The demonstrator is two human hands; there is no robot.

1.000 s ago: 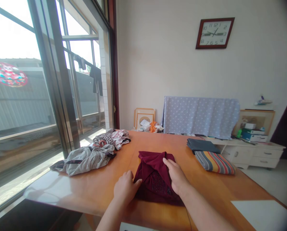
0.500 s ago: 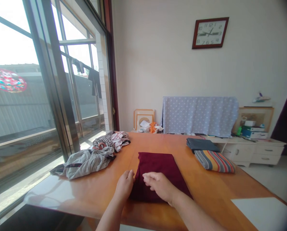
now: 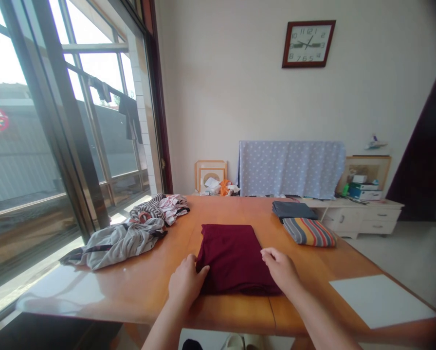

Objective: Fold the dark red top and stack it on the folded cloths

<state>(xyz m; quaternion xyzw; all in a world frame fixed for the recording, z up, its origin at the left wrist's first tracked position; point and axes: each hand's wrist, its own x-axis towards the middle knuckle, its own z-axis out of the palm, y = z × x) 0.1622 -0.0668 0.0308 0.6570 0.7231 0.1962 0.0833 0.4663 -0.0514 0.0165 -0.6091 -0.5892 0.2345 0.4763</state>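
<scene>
A maroon cloth [image 3: 232, 257], folded into a flat rectangle, lies on the wooden table in front of me. My left hand [image 3: 187, 281] is at its left edge, thumb over the top and the other fingers bent along the side, gripping the edge. At the opposite edge is my right hand [image 3: 281, 268], its fingers curled and pinched together at the fabric's border. What lies between those right fingertips is partly hidden. The cloth's near edge shows several soft layers.
Rumpled grey clothing [image 3: 121, 243] and a striped garment [image 3: 148, 208] are heaped at the left. Back right are a folded dark cloth [image 3: 294, 210] and a folded multicoloured striped cloth [image 3: 309, 232]. A white sheet [image 3: 380, 299] lies near the right corner of the table [image 3: 232, 308].
My right hand has moved from above the cloth's middle to its right edge. My left hand stays at the left edge, its thumb now over the fabric. The view has shifted slightly right.
</scene>
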